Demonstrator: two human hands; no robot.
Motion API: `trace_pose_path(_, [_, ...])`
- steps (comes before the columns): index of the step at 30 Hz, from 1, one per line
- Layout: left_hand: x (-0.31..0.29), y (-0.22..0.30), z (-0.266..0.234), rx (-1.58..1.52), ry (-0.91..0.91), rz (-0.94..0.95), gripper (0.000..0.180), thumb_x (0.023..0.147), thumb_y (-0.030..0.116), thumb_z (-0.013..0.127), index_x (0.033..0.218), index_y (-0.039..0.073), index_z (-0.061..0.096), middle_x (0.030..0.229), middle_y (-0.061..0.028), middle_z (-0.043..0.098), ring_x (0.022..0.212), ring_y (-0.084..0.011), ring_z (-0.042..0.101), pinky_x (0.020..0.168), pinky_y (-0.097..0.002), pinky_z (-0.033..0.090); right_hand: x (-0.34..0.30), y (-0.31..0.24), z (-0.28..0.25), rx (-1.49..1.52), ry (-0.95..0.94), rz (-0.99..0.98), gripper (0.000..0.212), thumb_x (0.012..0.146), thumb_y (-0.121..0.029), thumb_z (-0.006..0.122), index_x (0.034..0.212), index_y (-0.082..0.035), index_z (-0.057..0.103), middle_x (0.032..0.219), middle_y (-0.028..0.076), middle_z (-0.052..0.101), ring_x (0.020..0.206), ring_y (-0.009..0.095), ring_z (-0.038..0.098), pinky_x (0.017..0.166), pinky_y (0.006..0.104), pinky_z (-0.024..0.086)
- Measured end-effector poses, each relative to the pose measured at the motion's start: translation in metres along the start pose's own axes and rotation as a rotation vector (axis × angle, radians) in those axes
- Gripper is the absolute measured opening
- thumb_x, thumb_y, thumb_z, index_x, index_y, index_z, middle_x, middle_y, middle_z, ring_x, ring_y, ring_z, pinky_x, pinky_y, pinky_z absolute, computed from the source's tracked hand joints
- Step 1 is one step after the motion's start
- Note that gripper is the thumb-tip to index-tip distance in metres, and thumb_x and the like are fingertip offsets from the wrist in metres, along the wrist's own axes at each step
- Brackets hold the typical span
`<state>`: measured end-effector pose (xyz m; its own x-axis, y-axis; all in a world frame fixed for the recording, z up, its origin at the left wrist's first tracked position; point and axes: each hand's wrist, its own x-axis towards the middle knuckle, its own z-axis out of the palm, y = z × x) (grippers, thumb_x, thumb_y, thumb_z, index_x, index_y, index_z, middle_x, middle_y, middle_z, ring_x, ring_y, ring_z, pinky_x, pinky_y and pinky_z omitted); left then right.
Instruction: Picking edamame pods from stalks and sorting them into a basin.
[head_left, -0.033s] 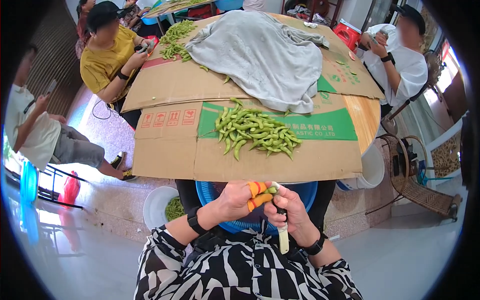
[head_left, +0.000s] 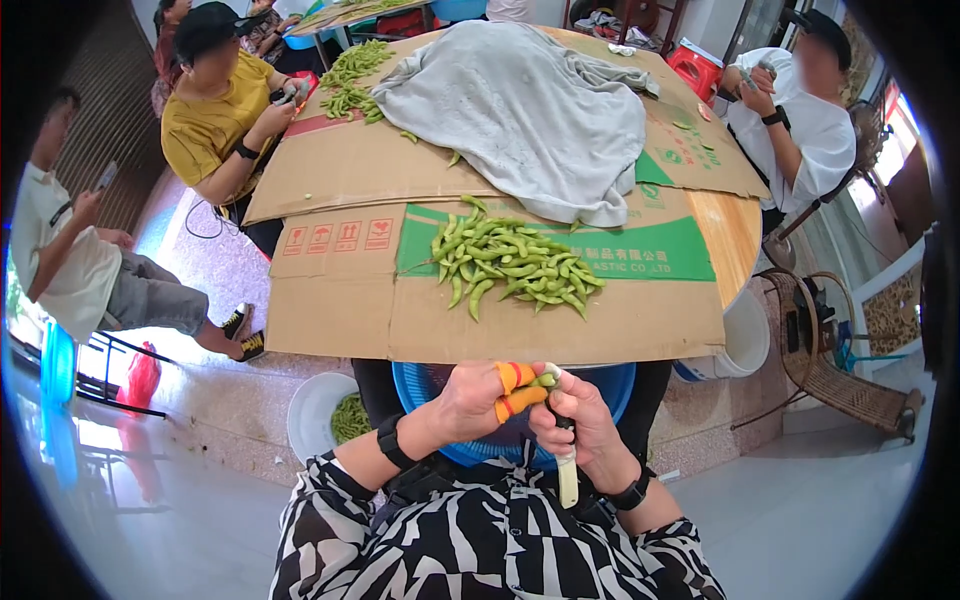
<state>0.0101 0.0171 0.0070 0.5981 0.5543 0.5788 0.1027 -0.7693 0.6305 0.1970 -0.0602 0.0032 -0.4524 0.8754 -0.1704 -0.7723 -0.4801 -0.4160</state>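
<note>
My left hand (head_left: pixel 473 400) is closed on a green bean pod (head_left: pixel 544 380), with orange covers on two of its fingers. Meeting it at the pod, my right hand (head_left: pixel 580 420) wraps round a tool with a black part and a cream handle (head_left: pixel 568 482) that points down toward me. A white cover shows on one right fingertip. The tool's working end is hidden by my fingers. Both hands are over a blue basin (head_left: pixel 620 390), just off the table's near edge. A pile of green pods (head_left: pixel 510 260) lies on the cardboard (head_left: pixel 340 310) in front of me.
A grey cloth (head_left: pixel 510 110) covers a large mound mid-table. More pods (head_left: pixel 355 75) lie at the far left. A white tub (head_left: pixel 310 415) with green pieces and a white bucket (head_left: pixel 745 340) stand on the floor. Other people sit to the left and right; a wicker chair (head_left: pixel 850 385) is at right.
My hands and the pod look unchanged. At the far left, a seated person's head and phone have shifted slightly.
</note>
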Motion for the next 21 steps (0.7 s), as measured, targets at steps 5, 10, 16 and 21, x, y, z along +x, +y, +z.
trace_pose_path(5, [0.006, 0.005, 0.006, 0.088, 0.112, 0.084, 0.032, 0.077, 0.01, 0.076, 0.106, 0.001, 0.065, 0.085, -0.0107, 0.069, 0.07, -0.0272, 0.068, 0.06, -0.0316, 0.053, 0.004, 0.003, 0.006, 0.063, -0.051, -0.065, 0.039, 0.098, -0.013, 0.052, 0.136, -0.013, 0.049, 0.082, 0.012, 0.055, 0.049, 0.01, 0.041, 0.042, 0.0208, 0.036])
trace_pose_path(10, [0.014, 0.014, 0.0, -0.015, 0.225, 0.101, 0.025, 0.078, 0.006, 0.071, 0.103, 0.003, 0.066, 0.091, -0.0118, 0.068, 0.073, -0.0288, 0.068, 0.063, -0.0341, 0.054, 0.007, -0.003, 0.016, 0.088, -0.145, -0.067, 0.04, 0.098, -0.012, 0.051, 0.137, -0.015, 0.047, 0.081, 0.012, 0.056, 0.048, 0.011, 0.042, 0.04, 0.022, 0.035])
trace_pose_path(16, [0.017, 0.01, 0.006, -0.149, 0.31, -0.004, 0.021, 0.088, 0.011, 0.063, 0.106, 0.001, 0.065, 0.083, -0.0095, 0.068, 0.068, -0.0223, 0.066, 0.059, -0.0283, 0.05, 0.01, 0.002, 0.024, 0.082, -0.063, -0.125, 0.041, 0.097, -0.01, 0.048, 0.138, -0.015, 0.045, 0.08, 0.012, 0.056, 0.048, 0.011, 0.043, 0.04, 0.0227, 0.036])
trace_pose_path(21, [0.007, 0.016, 0.003, -0.961, 0.172, -0.668, 0.026, 0.099, 0.02, 0.053, 0.111, 0.0, 0.065, 0.071, 0.0002, 0.059, 0.055, -0.0043, 0.048, 0.047, -0.0176, 0.034, 0.011, 0.002, 0.017, -0.433, 0.131, -0.333, 0.038, 0.095, -0.009, 0.052, 0.133, -0.005, 0.05, 0.078, 0.011, 0.058, 0.046, 0.011, 0.045, 0.04, 0.0214, 0.037])
